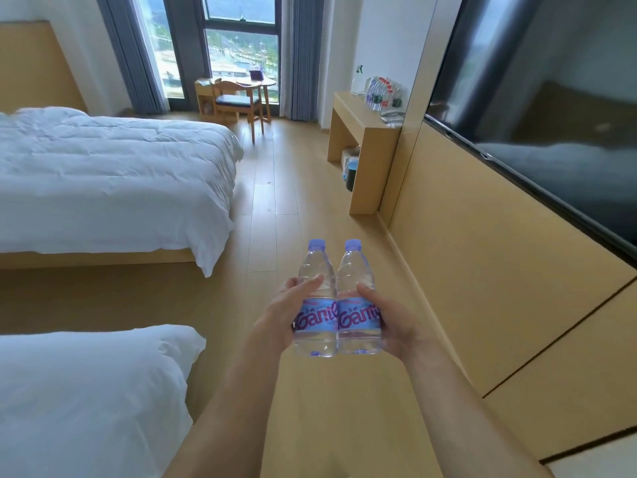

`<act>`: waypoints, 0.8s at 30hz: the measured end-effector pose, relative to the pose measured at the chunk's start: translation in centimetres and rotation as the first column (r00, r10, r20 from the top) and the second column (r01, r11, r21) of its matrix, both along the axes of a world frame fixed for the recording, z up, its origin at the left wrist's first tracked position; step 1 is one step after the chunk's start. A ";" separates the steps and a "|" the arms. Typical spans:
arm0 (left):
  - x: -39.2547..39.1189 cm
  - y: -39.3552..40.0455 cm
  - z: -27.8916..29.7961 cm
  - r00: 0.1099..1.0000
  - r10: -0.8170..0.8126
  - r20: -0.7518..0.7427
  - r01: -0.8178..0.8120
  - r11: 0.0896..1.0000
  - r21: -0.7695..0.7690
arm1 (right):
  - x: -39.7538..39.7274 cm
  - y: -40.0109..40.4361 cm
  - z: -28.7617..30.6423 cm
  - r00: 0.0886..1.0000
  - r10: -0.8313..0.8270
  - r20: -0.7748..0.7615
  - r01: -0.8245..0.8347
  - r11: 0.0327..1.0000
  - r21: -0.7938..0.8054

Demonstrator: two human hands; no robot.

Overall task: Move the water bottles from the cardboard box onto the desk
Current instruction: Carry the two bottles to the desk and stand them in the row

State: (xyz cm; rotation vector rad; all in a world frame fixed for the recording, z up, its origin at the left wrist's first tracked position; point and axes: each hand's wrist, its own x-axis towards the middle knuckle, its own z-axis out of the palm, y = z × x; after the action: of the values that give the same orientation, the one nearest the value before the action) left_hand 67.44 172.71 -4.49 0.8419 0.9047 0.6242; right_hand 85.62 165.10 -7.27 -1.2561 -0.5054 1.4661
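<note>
Two bare forearms reaching forward over the wooden floor (275, 174), each ending in a grip curled round one bottle. Left hand (281, 313) wrapped about the left water bottle (317, 305), thumb laid across its shoulder; right hand (396, 322) clasping the right water bottle (358, 301) from the outer side. Both bottles upright, caps up, labels facing back, sides touching, probably pressed together so the pair travels steady as one load. Carried in mid-air between the beds and the wall panel, well apart from the table (362, 132) by the far wall. Already standing there: a cluster of bottles (382, 93) near the table's back edge, which suggests a task well under way. Under the table, something pale, perhaps the cardboard box, too small to tell. White bed (103, 174) to the left, dark television (537, 108) to the right, chair (238, 98) by the window (241, 46) beyond.
</note>
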 end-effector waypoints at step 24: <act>14.7 34.4 -0.1 0.981 0.127 -0.144 -0.118 0.991 0.068 | 15.5 36.8 0.0 0.984 0.179 0.001 -0.178 0.982 0.056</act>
State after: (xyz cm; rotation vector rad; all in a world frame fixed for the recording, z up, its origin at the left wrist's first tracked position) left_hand 82.13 207.07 -4.58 0.8994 1.0835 0.7049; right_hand 101.15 201.92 -7.25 -1.1881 -0.6661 1.5923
